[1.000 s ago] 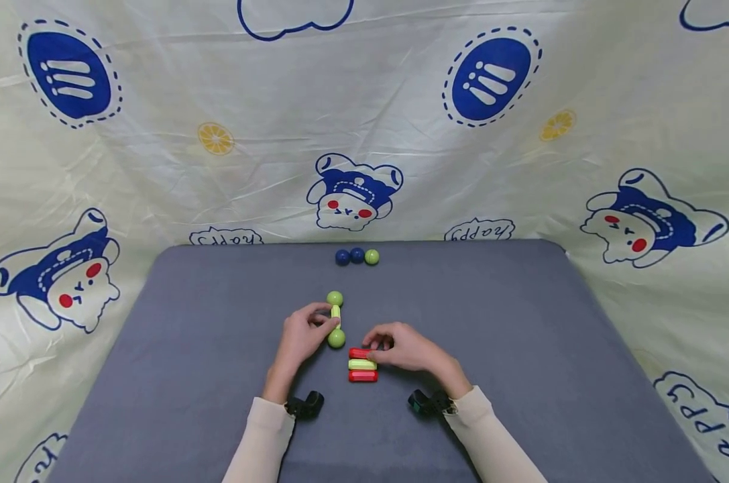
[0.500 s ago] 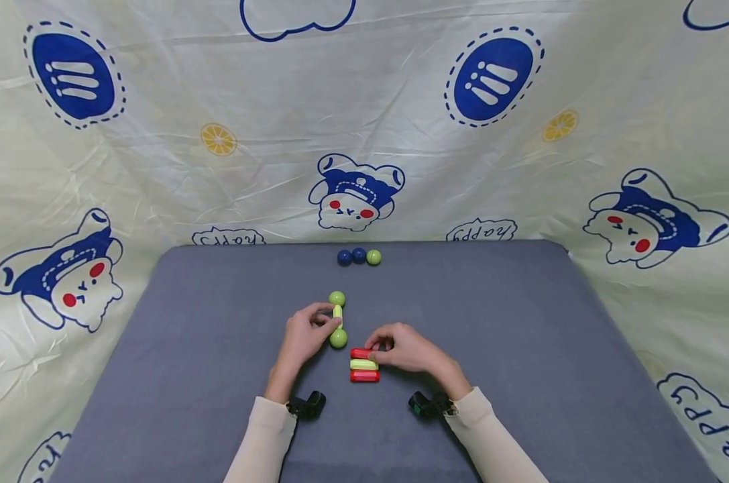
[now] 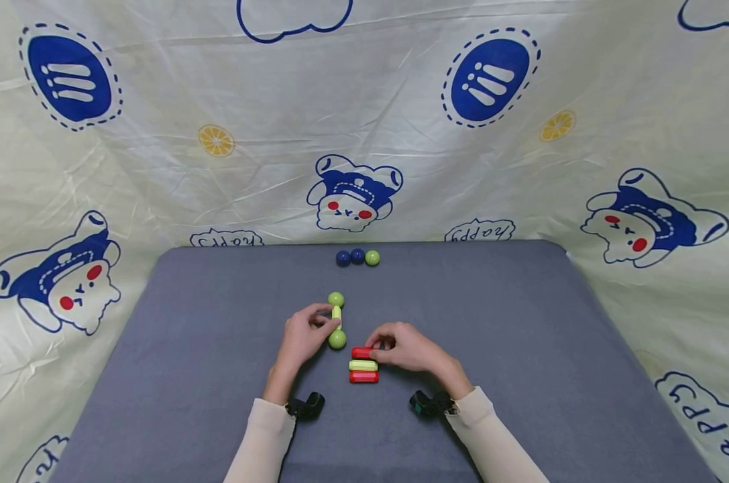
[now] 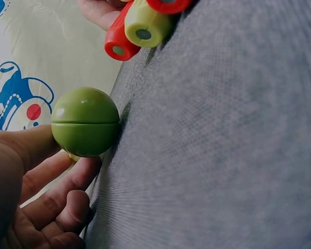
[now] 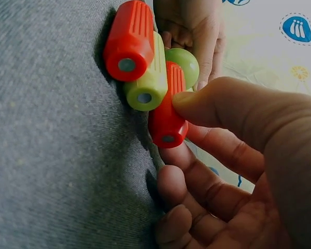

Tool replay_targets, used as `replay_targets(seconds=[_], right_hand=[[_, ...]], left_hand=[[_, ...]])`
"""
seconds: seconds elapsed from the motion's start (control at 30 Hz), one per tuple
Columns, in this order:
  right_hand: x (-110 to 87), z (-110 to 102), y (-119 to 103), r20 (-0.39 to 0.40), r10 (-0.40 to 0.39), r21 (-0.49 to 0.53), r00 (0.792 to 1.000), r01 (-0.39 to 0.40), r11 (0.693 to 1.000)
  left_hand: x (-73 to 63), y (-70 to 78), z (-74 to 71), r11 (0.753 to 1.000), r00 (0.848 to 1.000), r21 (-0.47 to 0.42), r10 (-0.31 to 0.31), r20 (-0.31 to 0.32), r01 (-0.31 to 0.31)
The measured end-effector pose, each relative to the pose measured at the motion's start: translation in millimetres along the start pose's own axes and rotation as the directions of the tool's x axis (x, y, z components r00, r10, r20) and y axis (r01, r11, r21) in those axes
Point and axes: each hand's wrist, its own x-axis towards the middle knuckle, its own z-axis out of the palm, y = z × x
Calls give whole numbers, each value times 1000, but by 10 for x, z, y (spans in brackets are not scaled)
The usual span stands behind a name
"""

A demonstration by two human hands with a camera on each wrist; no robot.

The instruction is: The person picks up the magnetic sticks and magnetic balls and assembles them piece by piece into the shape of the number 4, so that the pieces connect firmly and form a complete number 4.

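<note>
A yellow-green magnetic rod (image 3: 337, 315) joins a far green ball (image 3: 336, 299) and a near green ball (image 3: 337, 340) in a straight line. My left hand (image 3: 302, 333) pinches that rod from the left; in the left wrist view the near ball covers most of it. My right hand (image 3: 403, 347) pinches the farthest red rod (image 5: 168, 116) between thumb and fingers. Just nearer lie a second yellow-green rod (image 3: 363, 365) and another red rod (image 3: 363, 378), side by side. Grey magnet tips show at the ends of these three rods in the right wrist view.
Two dark blue balls (image 3: 357, 255) and a green ball (image 3: 373, 257) sit in a row near the far edge of the grey table (image 3: 491, 295). A printed white sheet (image 3: 267, 168) hangs behind and beside the table. Each wrist wears a black camera (image 3: 306, 406).
The red rod in my right hand has shifted slightly right and a little apart from the yellow-green rod beside it. My left hand and the ball-and-rod line stay put.
</note>
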Motion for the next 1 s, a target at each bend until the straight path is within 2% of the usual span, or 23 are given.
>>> replay_targets(seconds=[0.37,0.73,1.0], right_hand=[[57,-110,10,-20,-30,-3,999,30,1000],[100,-169,-8,-50,-2,19,999,3,1000],[116,-170,12,-48,-12,20,999,13,1000]], left_hand=[[41,-17,23,999,999,-4,35,-12,-35],[13,-28,16,1000,1000,13,12,-6,-12],[3,-21,22,1000,1000,7,6,-6,-6]])
